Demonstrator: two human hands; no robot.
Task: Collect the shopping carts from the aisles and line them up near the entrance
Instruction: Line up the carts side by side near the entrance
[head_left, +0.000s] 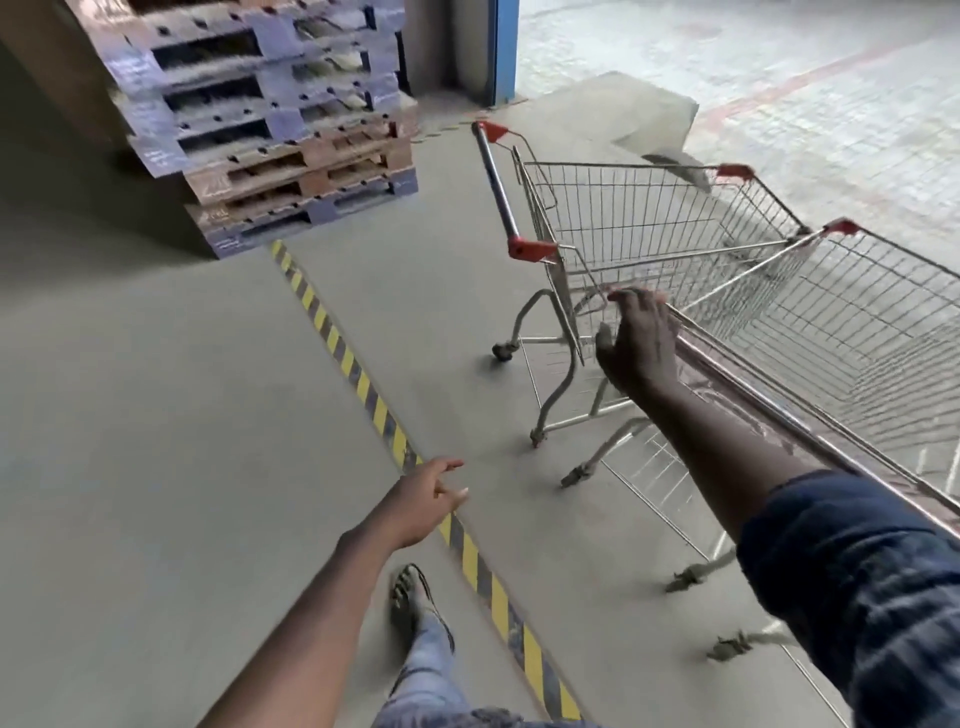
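Two wire shopping carts stand on the grey floor at the right. The far cart (649, 218) has a dark handle with red end caps on its left side. The near cart (852, 332) sits beside it, their baskets overlapping in view, and its worn handle bar runs down toward the lower right. My right hand (641, 338) lies over the far end of that bar, fingers curled over it and thumb spread to the left. Lower down, my left hand (426, 499) hangs over the floor with loosely spread fingers and holds nothing.
A tall stack of wooden and blue pallets (270, 130) stands at the upper left. A yellow-black hazard stripe (363, 384) crosses the floor diagonally. Behind the carts are a blue door frame (504, 52) and paved ground outside (779, 78). My sandalled foot (410, 597) steps beside the stripe.
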